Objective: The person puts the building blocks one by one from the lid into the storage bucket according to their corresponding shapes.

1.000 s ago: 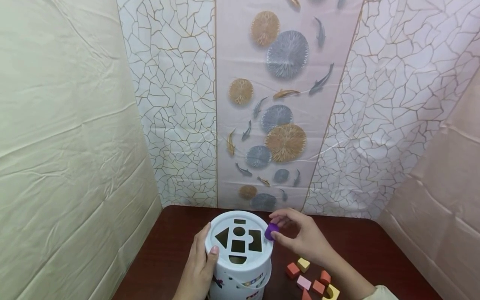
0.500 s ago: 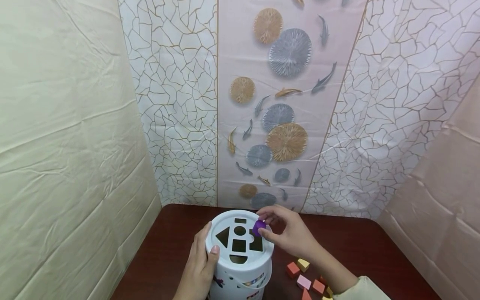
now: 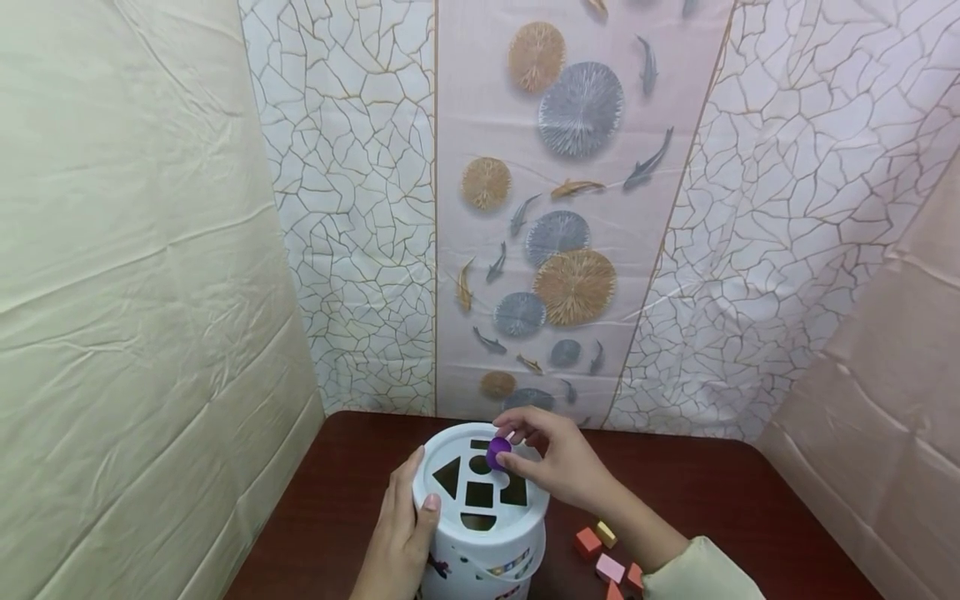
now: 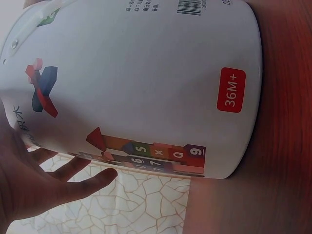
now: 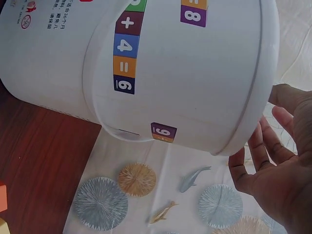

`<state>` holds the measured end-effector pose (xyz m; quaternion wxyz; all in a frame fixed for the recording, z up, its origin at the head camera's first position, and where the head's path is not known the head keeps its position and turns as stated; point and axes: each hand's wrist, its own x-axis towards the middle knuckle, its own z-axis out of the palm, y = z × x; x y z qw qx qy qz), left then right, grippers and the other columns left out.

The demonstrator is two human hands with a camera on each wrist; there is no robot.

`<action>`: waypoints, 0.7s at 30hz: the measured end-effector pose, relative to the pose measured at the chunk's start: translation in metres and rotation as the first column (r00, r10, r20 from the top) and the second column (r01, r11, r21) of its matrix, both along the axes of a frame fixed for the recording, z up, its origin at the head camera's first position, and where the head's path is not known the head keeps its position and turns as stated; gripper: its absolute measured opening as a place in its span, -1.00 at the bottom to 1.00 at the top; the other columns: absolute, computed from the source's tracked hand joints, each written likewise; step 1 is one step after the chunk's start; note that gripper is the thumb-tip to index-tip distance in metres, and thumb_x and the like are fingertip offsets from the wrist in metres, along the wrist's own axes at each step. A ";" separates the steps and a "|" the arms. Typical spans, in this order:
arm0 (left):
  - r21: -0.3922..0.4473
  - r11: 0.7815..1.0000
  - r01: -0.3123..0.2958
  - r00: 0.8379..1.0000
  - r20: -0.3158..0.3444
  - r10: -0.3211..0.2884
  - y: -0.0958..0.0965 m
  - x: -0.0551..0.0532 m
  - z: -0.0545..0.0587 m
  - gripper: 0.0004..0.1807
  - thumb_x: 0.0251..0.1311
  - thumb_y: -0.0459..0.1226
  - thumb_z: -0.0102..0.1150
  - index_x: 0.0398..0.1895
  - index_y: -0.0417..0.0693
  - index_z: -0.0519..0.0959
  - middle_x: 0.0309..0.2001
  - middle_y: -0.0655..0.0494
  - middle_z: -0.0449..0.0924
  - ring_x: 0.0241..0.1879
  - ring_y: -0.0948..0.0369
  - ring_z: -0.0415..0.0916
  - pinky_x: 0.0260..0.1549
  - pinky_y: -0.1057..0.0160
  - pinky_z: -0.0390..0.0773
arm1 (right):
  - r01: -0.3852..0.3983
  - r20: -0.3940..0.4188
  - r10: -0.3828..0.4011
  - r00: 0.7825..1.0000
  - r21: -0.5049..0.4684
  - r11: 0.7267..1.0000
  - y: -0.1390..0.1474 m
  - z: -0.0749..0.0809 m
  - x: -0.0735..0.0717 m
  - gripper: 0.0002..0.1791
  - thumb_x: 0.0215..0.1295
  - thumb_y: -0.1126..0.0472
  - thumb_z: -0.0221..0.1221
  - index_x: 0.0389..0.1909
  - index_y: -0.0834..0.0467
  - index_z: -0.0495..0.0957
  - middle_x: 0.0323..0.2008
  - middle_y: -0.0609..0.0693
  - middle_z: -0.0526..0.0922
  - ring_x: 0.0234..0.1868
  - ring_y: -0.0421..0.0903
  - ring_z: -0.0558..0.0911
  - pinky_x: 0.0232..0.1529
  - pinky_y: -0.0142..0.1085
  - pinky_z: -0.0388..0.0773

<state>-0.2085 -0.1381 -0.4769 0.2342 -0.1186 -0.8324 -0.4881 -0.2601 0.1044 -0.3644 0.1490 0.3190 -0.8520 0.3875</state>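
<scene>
In the head view, a white bucket [image 3: 480, 554] stands on the table, its lid [image 3: 450, 521] cut with several shaped holes. My left hand [image 3: 401, 529] rests against the bucket's left side, thumb at the lid rim and fingers extended along the wall. The left wrist view shows that hand [image 4: 44, 183] beside the printed wall. Between thumb and fingers, my right hand [image 3: 558, 458] pinches a purple round block [image 3: 498, 453] over the lid, close to the round hole, which it partly covers. In the right wrist view, the right hand [image 5: 278, 156] is at the rim; the block is hidden.
To the right of the bucket, loose blocks lie on the dark red table [image 3: 675, 475]: a red one [image 3: 588, 542], a yellow one [image 3: 606, 534], a pink one [image 3: 610, 569] and others partly under the right sleeve [image 3: 697, 575]. Patterned cloth [image 3: 360, 250] hangs behind.
My right hand has moved left with the purple block, from beyond the lid's right edge to above the round hole. My left hand stays against the bucket.
</scene>
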 end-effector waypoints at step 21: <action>-0.018 1.000 -0.023 1.000 -0.016 0.023 0.000 -0.002 -0.003 -0.35 0.50 -0.07 0.00 0.59 0.34 0.11 0.42 0.27 0.30 0.31 0.19 0.34 0.23 -0.18 0.49 | -0.033 -0.026 0.035 0.999 0.060 0.998 -0.019 -0.010 -0.008 -0.58 0.12 0.16 0.51 0.01 -0.05 0.64 -0.20 -0.17 0.74 -0.24 -0.12 0.65 -0.28 -0.30 0.62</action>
